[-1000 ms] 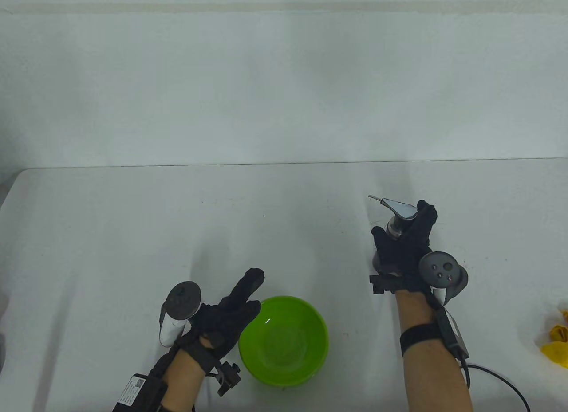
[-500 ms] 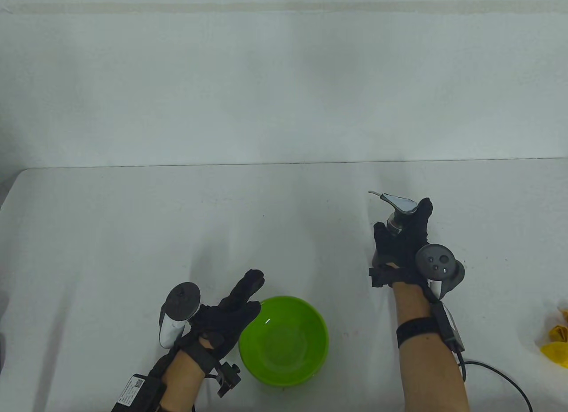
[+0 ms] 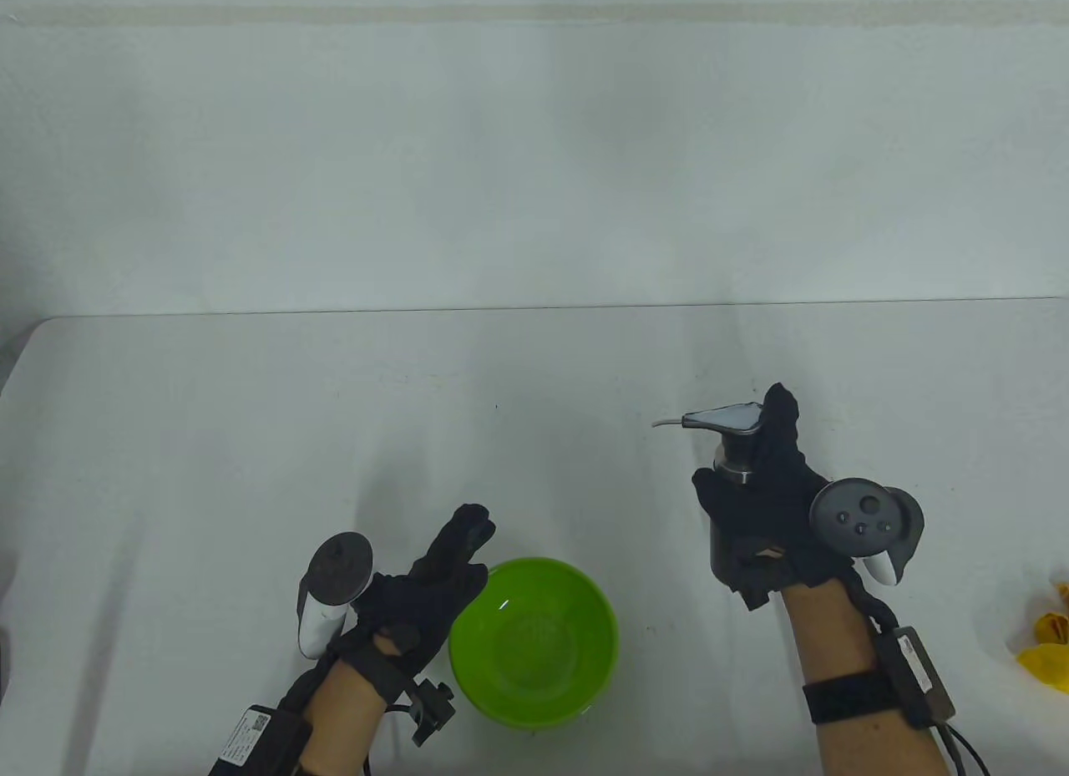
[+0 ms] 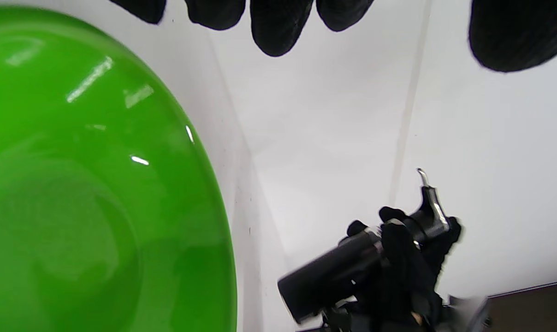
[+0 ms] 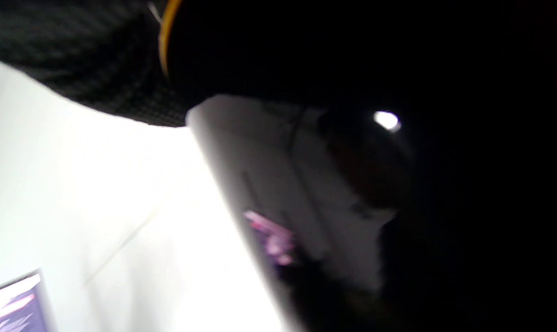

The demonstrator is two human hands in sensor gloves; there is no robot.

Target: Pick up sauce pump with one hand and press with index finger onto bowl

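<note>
My right hand [image 3: 764,492] grips the dark sauce pump bottle [image 3: 725,475] and holds it above the table, right of the bowl. Its index finger lies on the silver pump head [image 3: 725,417], whose thin spout [image 3: 664,423] points left. The green bowl [image 3: 534,642] sits near the front edge, empty. My left hand [image 3: 434,584] rests beside the bowl's left rim with fingers extended, holding nothing. In the left wrist view the bowl [image 4: 89,184] fills the left side and the held bottle [image 4: 338,267] shows at lower right. The right wrist view is dark and blurred, filled by the bottle [image 5: 306,207].
A yellow object [image 3: 1048,634] lies at the table's right edge. A black cable [image 3: 969,747] trails from my right wrist. The white table [image 3: 334,408] ends at a far edge against a pale wall.
My right hand has lifted the pump bottle off the table and drawn it nearer to me, turning it so the spout points left toward the bowl's side. The left hand and bowl have barely moved.
</note>
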